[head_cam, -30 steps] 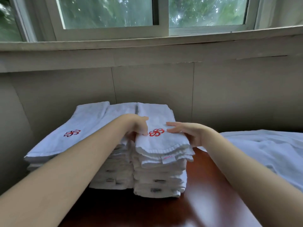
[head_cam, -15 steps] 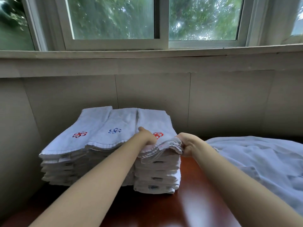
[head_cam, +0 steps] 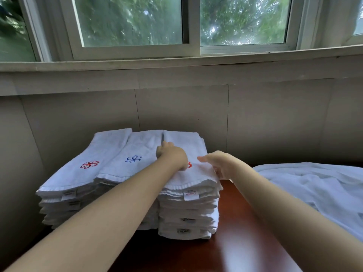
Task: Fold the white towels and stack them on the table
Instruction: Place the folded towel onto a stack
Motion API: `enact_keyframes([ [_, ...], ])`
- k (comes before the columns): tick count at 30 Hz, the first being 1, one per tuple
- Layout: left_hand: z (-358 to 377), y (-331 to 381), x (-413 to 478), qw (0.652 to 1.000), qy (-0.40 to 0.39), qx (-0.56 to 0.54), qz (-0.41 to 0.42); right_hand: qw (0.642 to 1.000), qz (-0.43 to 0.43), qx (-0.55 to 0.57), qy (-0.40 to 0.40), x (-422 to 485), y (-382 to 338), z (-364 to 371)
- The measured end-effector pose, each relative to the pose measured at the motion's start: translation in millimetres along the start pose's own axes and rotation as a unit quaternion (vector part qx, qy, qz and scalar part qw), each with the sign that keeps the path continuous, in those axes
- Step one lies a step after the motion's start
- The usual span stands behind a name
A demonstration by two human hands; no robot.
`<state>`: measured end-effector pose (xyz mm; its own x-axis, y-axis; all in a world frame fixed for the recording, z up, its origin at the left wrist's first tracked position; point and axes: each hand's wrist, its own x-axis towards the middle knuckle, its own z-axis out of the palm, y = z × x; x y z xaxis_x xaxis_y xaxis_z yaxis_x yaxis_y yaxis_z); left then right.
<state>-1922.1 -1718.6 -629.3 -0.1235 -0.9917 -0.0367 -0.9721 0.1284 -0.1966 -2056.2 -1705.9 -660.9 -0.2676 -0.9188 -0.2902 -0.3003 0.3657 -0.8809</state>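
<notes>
Three stacks of folded white towels stand side by side on the dark wooden table [head_cam: 239, 250], against the wall. The left stack [head_cam: 74, 179] has a red emblem on top, the middle stack [head_cam: 135, 160] a blue one. The right stack [head_cam: 188, 209] carries the top towel [head_cam: 192, 173], whose red emblem is half hidden. My left hand [head_cam: 172, 155] lies flat on that towel, fingers pointing away. My right hand [head_cam: 218, 162] hovers at the towel's right edge, fingers apart, holding nothing.
A loose heap of unfolded white towels [head_cam: 314, 191] lies on the right of the table. The beige wall [head_cam: 255, 122] and a window sill [head_cam: 176, 65] rise directly behind the stacks. Bare tabletop shows in front of the right stack.
Both hands let go of the top towel's front corners. The left hand slid up onto the towel's top and the right hand opened beside it. The towel lies flat now.
</notes>
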Motion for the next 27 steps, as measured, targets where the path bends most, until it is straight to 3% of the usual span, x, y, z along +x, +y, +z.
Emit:
enact_keyframes([
  [4, -9.7, 8.3, 40.1, 0.994, -0.081, -0.043, 0.062, 0.994, -0.015, 0.102, -0.023, 47.6, -18.8, 1.8],
  [7, -6.5, 3.5, 78.8, 0.99, -0.09, -0.085, 0.073, 0.987, -0.077, 0.133, -0.037, 96.3, -32.8, 3.4],
  [11, 11.5, 1.4, 116.8, 0.981, -0.06, -0.157, 0.097, 0.974, -0.16, 0.156, 0.027, 144.0, -35.2, 13.1],
  [13, 20.4, 0.7, 125.8, 0.977, -0.032, -0.185, 0.104, 0.958, -0.222, 0.149, 0.1, 153.4, -27.5, 18.8],
  [15, 28.5, -0.2, 129.5, 0.978, -0.023, -0.183, 0.095, 0.952, -0.261, 0.089, 0.13, 153.3, -20.4, 23.5],
  [18, 32.2, 2.2, 121.8, 0.988, -0.042, -0.14, 0.056, 0.971, -0.212, -0.077, 0.08, 147.8, -21.4, 26.8],
  [20, 27.3, 4.5, 106.6, 0.996, -0.036, -0.067, 0.041, 0.929, -0.168, -0.302, 0.131, 136.6, -25.5, 25.8],
  [22, 20.0, -2.5, 88.0, 0.999, -0.015, 0.022, 0.023, 0.865, -0.192, -0.445, 0.132, 120.0, -29.6, 27.0],
  [24, 13.9, -23.9, 66.6, 0.999, 0.008, 0.045, -0.005, 0.821, -0.241, -0.513, 0.065, 99.9, -29.7, 34.3],
  [27, 18.3, -66.7, 32.6, 0.996, -0.017, -0.056, -0.072, 0.814, -0.271, -0.51, -0.063, 61.0, -21.8, 57.4],
])
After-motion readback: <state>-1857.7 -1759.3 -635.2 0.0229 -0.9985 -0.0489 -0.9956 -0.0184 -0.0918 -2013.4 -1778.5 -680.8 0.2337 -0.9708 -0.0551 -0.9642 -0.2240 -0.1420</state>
